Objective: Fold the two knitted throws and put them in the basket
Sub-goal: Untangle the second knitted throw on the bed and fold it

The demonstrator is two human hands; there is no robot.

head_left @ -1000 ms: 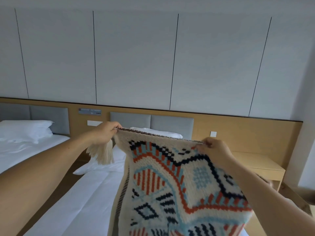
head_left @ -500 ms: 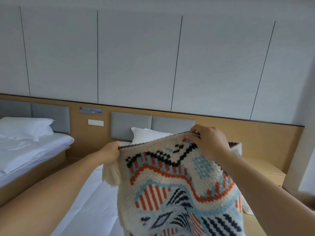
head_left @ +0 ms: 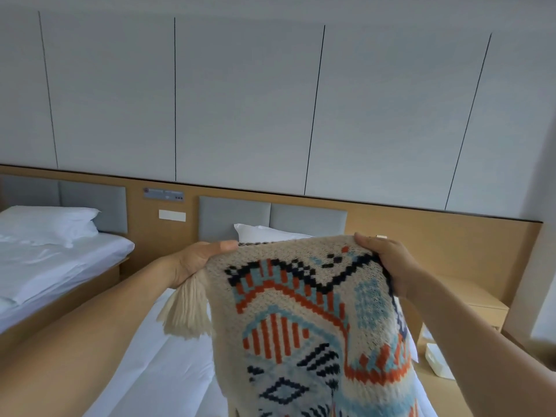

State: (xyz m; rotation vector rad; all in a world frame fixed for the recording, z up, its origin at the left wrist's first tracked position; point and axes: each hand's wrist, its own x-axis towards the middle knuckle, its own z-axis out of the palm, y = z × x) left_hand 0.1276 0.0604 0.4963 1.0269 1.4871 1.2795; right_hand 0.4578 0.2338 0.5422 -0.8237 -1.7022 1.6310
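**Hands closed in, fold under way**

Left hand and right hand gripped the top edge of the patterned throw, held up above the bed. The hands sat closer together than a second earlier, so the first fold was probably closing. Basket not in view.

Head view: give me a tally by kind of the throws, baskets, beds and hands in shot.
Knitted throw: 1
Baskets: 0 in view
Beds: 2, left bed, middle bed
Hands: 2, left hand, right hand, both gripping the throw's top edge
Total: 5
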